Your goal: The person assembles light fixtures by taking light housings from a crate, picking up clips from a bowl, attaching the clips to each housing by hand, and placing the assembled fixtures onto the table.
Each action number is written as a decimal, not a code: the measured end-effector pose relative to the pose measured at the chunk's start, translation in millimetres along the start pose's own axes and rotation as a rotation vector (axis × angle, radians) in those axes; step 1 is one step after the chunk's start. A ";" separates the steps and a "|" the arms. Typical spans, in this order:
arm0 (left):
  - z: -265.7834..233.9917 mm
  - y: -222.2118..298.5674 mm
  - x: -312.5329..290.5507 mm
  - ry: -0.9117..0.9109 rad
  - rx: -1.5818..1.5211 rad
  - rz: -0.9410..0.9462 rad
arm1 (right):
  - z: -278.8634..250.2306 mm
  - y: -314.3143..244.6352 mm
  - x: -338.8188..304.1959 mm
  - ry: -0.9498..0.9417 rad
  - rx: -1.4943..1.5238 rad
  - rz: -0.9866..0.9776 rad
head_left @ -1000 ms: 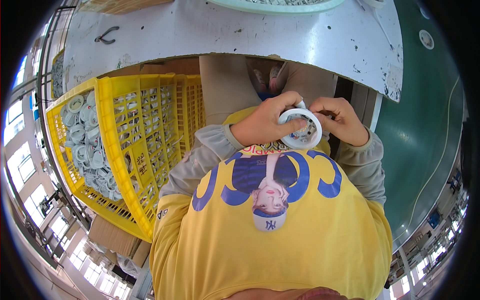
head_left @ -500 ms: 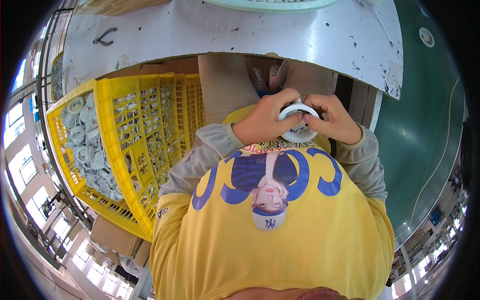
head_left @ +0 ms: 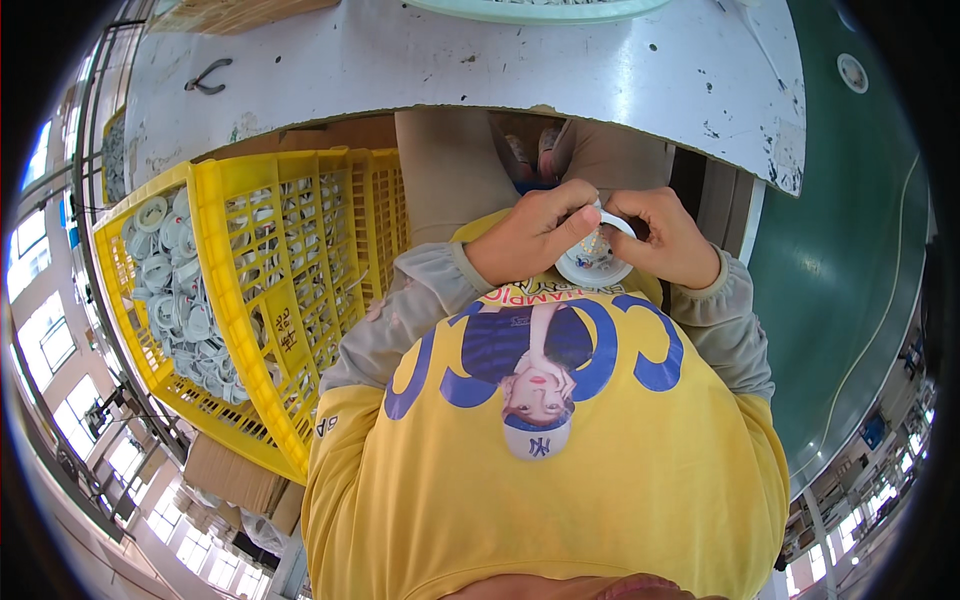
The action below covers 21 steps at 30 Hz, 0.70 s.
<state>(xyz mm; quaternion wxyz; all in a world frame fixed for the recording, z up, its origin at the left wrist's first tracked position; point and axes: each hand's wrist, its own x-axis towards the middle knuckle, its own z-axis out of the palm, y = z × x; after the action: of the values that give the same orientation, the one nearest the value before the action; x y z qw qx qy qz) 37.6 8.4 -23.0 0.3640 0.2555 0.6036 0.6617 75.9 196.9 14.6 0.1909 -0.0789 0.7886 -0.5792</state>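
Note:
In front of my chest, I hold a round white light fitting (head_left: pixel 597 272) with both hands. It is shaped like a shallow dish with a rim, and small yellowish dots and coloured bits show inside it. My left hand (head_left: pixel 528 240) grips its left side, thumb bent over the upper rim. On the other side my right hand (head_left: pixel 665 238) has its fingers curled round the edge and its thumb reaching inside. The fingertips hide part of the fitting's upper half.
To my left stands a yellow plastic crate (head_left: pixel 255 330) full of similar white fittings (head_left: pixel 175 290). A pale worktable (head_left: pixel 400 75) lies ahead, bearing pliers (head_left: pixel 208 77) and a light-green basin (head_left: pixel 540 14). At right runs a green belt (head_left: pixel 830 270) with one round white fitting (head_left: pixel 852 74).
The fitting has tilted, so more of its dotted inside shows. My left thumb has come out of the middle and up to the rim; the right hand has shifted only slightly.

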 end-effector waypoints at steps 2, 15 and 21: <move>1.2 3.2 1.0 0.017 0.022 0.020 | -0.1 -1.2 0.2 -0.001 0.000 0.008; 1.8 5.0 1.7 0.053 0.035 -0.009 | 7.4 -0.5 -1.0 0.046 -0.074 0.013; 1.2 1.4 2.0 0.052 0.024 -0.018 | 7.6 6.7 -1.0 0.014 -0.016 0.033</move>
<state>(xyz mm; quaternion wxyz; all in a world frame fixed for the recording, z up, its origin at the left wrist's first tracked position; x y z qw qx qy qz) 37.1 10.7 -21.6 0.3511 0.2372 0.6230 0.6575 80.4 192.7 6.5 0.1942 -0.0635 0.7957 -0.5701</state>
